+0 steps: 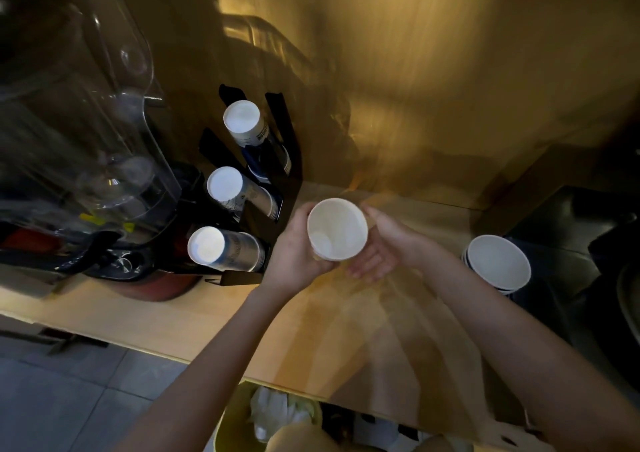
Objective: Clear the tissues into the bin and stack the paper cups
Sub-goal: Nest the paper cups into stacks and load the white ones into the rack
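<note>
A white paper cup is held upright above the wooden counter, its mouth facing me. My left hand wraps its left side and base. My right hand touches its right side with the fingers spread underneath. A short stack of paper cups stands on the counter to the right, mouths up. Below the counter's front edge is a yellow-green bin with crumpled white tissues inside.
A black cup rack at the back left holds three sleeves of white cups lying on their sides. A blender with a clear cover stands at far left. A dark sink area lies at right. A wooden wall rises behind.
</note>
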A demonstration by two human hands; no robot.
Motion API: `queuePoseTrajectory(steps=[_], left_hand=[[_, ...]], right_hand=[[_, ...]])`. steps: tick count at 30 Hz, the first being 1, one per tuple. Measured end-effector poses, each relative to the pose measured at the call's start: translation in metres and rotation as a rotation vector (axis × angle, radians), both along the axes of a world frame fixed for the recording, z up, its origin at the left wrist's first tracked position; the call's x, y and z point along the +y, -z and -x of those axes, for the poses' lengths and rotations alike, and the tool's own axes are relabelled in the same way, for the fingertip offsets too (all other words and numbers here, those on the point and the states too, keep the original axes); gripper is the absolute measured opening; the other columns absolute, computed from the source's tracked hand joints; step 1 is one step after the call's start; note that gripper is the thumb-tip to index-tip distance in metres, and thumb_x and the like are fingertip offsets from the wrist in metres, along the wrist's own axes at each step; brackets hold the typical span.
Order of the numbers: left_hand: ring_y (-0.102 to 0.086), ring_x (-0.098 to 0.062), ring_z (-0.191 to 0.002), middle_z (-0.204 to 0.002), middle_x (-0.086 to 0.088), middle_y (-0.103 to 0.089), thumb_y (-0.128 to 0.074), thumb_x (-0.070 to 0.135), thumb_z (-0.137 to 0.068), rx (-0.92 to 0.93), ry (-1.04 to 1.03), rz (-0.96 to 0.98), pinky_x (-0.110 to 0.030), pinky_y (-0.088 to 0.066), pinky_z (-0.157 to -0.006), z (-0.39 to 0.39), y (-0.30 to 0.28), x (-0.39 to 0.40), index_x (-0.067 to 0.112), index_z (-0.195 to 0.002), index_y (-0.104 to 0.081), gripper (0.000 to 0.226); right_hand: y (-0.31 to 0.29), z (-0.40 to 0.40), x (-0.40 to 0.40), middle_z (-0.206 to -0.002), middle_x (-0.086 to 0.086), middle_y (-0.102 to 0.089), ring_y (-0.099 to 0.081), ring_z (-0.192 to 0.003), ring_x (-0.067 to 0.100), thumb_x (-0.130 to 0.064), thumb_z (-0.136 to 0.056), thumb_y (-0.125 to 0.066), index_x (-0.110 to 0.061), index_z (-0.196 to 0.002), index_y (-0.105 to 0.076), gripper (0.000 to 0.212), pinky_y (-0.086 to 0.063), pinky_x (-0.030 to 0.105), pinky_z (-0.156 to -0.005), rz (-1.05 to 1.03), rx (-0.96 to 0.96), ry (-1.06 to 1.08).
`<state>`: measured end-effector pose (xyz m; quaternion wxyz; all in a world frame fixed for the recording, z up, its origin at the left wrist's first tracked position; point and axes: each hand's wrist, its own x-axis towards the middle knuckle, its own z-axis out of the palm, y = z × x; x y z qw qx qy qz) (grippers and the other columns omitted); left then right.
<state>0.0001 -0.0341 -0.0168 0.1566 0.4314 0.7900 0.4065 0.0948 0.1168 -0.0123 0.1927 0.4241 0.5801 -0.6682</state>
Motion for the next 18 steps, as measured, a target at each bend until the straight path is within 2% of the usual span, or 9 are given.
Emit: queuePoseTrajectory(steps=[2,5,8,10,11,13,15,17,18], left_hand=[[-0.046,-0.014,-0.119,-0.132,-0.003,-0.049,-0.082,0.020,-0.062,0.167,0.118,-0.059,-0.023,-0.042,-0.086,0.002,-0.021,-0.006,0.019,-0.131,-0.031,0.085],[-0.036,-0.019,-0.133,-0.142,-0.010,-0.040,-0.075,0.017,-0.073,0.466,0.280,-0.110,-0.036,-0.042,-0.103,0.012,-0.043,-0.017,0.018,-0.133,-0.025,0.078],[-0.028,-0.026,-0.136,-0.145,-0.013,-0.032,-0.040,0.034,-0.094,0.707,0.341,-0.160,-0.041,-0.033,-0.109,0.024,-0.066,-0.040,0.015,-0.131,-0.030,0.043],[-0.026,-0.027,-0.134,-0.143,-0.015,-0.036,-0.017,0.045,-0.095,0.815,0.332,-0.146,-0.041,-0.027,-0.108,0.031,-0.082,-0.059,0.016,-0.128,-0.035,0.048],[-0.026,-0.027,-0.133,-0.143,-0.015,-0.037,-0.014,0.043,-0.095,0.846,0.312,-0.149,-0.041,-0.027,-0.107,0.035,-0.087,-0.069,0.016,-0.127,-0.037,0.047],[-0.032,-0.028,-0.131,-0.141,-0.015,-0.037,-0.027,0.026,-0.095,0.818,0.262,-0.161,-0.043,-0.036,-0.105,0.043,-0.092,-0.091,0.016,-0.125,-0.039,0.033],[-0.041,-0.026,-0.125,-0.139,-0.015,-0.041,-0.045,0.011,-0.077,0.679,0.215,-0.179,-0.040,-0.044,-0.100,0.052,-0.094,-0.111,0.015,-0.123,-0.042,0.046],[-0.041,-0.017,-0.125,-0.138,-0.006,-0.041,-0.049,0.022,-0.074,0.501,0.185,-0.207,-0.029,-0.041,-0.102,0.060,-0.096,-0.128,0.016,-0.126,-0.040,0.053],[-0.040,-0.013,-0.125,-0.136,-0.001,-0.040,-0.051,0.031,-0.077,0.430,0.156,-0.223,-0.020,-0.037,-0.102,0.064,-0.097,-0.135,0.017,-0.128,-0.038,0.055]], right_hand=[[-0.008,-0.001,-0.006,-0.072,0.020,-0.072,-0.069,-0.061,0.028,-0.079,-0.076,-0.011,-0.004,-0.093,-0.063,0.093,-0.051,0.026,-0.052,0.167,0.106,0.011],[-0.026,0.002,-0.019,-0.085,0.018,-0.067,-0.067,-0.061,0.029,-0.080,-0.068,-0.033,-0.012,-0.102,-0.064,0.082,-0.052,0.026,-0.046,0.333,0.335,0.015],[-0.048,0.010,-0.039,-0.085,0.016,-0.067,-0.067,-0.063,0.030,-0.073,-0.062,-0.051,-0.014,-0.102,-0.064,0.073,-0.052,0.030,-0.049,0.355,0.526,-0.036],[-0.058,0.018,-0.054,-0.083,0.014,-0.071,-0.068,-0.068,0.030,-0.063,-0.055,-0.069,-0.014,-0.104,-0.063,0.069,-0.055,0.034,-0.054,0.377,0.645,-0.012],[-0.061,0.023,-0.060,-0.084,0.012,-0.072,-0.069,-0.071,0.029,-0.058,-0.050,-0.077,-0.015,-0.102,-0.065,0.069,-0.057,0.036,-0.056,0.389,0.704,0.012],[-0.066,0.035,-0.074,-0.090,0.008,-0.073,-0.068,-0.079,0.026,-0.050,-0.044,-0.084,-0.017,-0.101,-0.067,0.068,-0.057,0.041,-0.066,0.302,0.788,0.033],[-0.070,0.049,-0.091,-0.097,0.005,-0.070,-0.065,-0.088,0.023,-0.035,-0.052,-0.083,-0.010,-0.114,-0.060,0.070,-0.053,0.038,-0.082,0.151,0.811,0.059],[-0.073,0.063,-0.109,-0.098,-0.003,-0.071,-0.066,-0.092,0.013,-0.019,-0.056,-0.076,-0.012,-0.118,-0.053,0.067,-0.053,0.028,-0.085,0.012,0.824,0.112],[-0.074,0.069,-0.118,-0.100,-0.006,-0.070,-0.065,-0.096,0.011,-0.019,-0.054,-0.077,-0.016,-0.118,-0.051,0.069,-0.054,0.024,-0.084,-0.085,0.823,0.125]])
